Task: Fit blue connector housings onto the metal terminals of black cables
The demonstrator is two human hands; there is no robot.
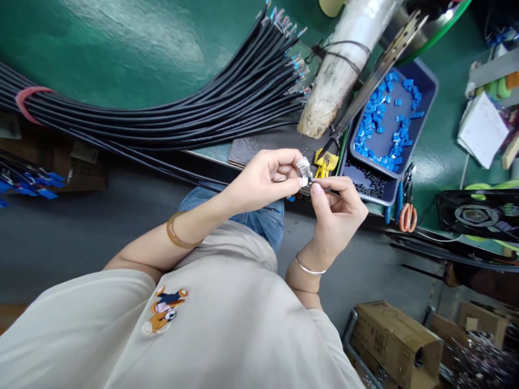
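My left hand (272,177) is closed, thumb and forefinger pinched together, with a whitish, partly see-through wrap (303,166) at its fingertips. What it grips is mostly hidden. Against it, my right hand (339,204) pinches a small dark piece (310,181) between thumb and forefinger. The fingertips of both hands nearly meet. Black cables (194,116) lie in a thick bundle behind my left hand, their coloured wire ends bared; a few loose ones run under my left forearm. Just beyond the fingertips lies a yellow tool (325,163).
Right of my hands, a grey bin (430,89) holds blue connectors, above another bin (388,195) with small black parts. Orange-handled scissors (407,217) sit at the bench edge. A wrapped white post (344,65) stands ahead. Cardboard boxes (395,340) are lower right; a black fan (480,216) is far right.
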